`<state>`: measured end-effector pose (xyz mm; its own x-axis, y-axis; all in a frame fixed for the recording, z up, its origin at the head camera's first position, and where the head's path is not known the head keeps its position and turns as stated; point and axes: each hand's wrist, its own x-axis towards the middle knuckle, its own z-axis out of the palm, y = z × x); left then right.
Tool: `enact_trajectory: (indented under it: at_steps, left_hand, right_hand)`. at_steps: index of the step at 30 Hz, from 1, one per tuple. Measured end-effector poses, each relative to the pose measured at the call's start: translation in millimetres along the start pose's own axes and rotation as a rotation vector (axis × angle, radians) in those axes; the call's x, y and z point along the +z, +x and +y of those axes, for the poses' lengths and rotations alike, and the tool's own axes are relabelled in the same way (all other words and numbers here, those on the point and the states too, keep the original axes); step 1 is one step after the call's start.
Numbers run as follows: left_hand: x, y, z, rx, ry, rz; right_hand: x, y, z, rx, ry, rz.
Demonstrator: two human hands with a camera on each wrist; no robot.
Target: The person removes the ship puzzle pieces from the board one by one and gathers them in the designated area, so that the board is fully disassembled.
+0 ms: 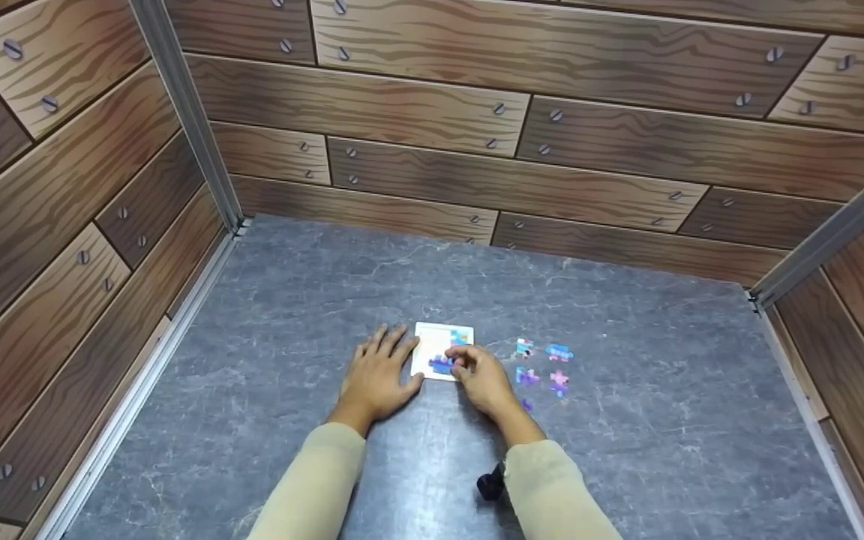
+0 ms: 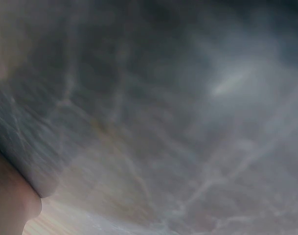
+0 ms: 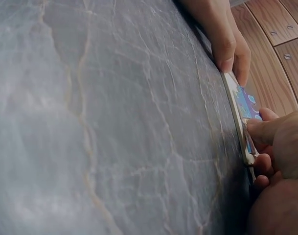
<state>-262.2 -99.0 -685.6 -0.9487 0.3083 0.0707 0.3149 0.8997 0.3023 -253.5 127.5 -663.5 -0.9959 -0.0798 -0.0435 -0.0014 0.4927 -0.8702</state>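
Observation:
A small white puzzle tray (image 1: pixel 428 345) lies on the grey table, with blue and pink jigsaw pieces (image 1: pixel 459 336) in its far right corner and a blue-purple piece (image 1: pixel 441 365) along its near side. My left hand (image 1: pixel 378 381) rests on the table with fingers spread, thumb and index fingertip touching the tray's left edge. Over the tray's near right corner, my right hand (image 1: pixel 486 382) pinches a puzzle piece between thumb and fingers; the fingers mostly hide it. The right wrist view shows the right thumb (image 3: pixel 261 129) low against the tray's edge. Only blurred tabletop and a bit of skin appear in the left wrist view.
Several loose puzzle pieces (image 1: pixel 527 376) lie right of the tray, one small purple piece (image 1: pixel 526 404) close to the right forearm. A black object (image 1: pixel 490 486) sits by the right sleeve. Wood-patterned walls (image 1: pixel 432 135) with metal corner posts (image 1: pixel 192 112) enclose the table.

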Motion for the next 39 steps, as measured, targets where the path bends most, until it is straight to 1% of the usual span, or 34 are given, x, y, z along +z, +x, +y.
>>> enact_trajectory:
  at_steps: [4, 9, 16, 23, 27, 30, 33, 39]
  left_hand:
    - [1.8, 0.8, -1.7, -0.006, 0.014, -0.012]
    - [2.3, -0.1, -1.8, -0.013, 0.022, -0.021]
    - [1.4, 1.4, -1.2, -0.015, 0.021, -0.027]
    - [2.0, 1.3, -1.8, -0.003, 0.003, 0.000]
    - [1.9, 1.6, -1.6, 0.000, 0.006, 0.003]
    - [0.8, 1.6, -1.1, -0.002, 0.007, 0.000]
    - [-0.5, 1.9, -0.4, -0.005, 0.004, 0.002]
    - [1.0, 1.7, -0.5, -0.018, 0.010, -0.022]
  right_hand:
    - [-3.2, 0.5, 1.0, -0.011, 0.043, -0.053]
    - [-5.3, 0.9, 1.8, -0.027, -0.011, -0.088]
    - [-7.5, -0.2, 3.7, -0.068, -0.027, -0.096]
    - [-9.7, -1.0, 4.4, -0.093, -0.123, -0.100]
    - [-9.8, -1.8, 5.1, -0.136, -0.163, -0.091]
    - [-9.7, -1.9, 5.4, -0.153, -0.164, -0.086]
    - [-9.7, -2.0, 5.6, -0.145, -0.159, -0.088]
    - [-11.5, -4.2, 6.9, -0.134, -0.148, -0.096]
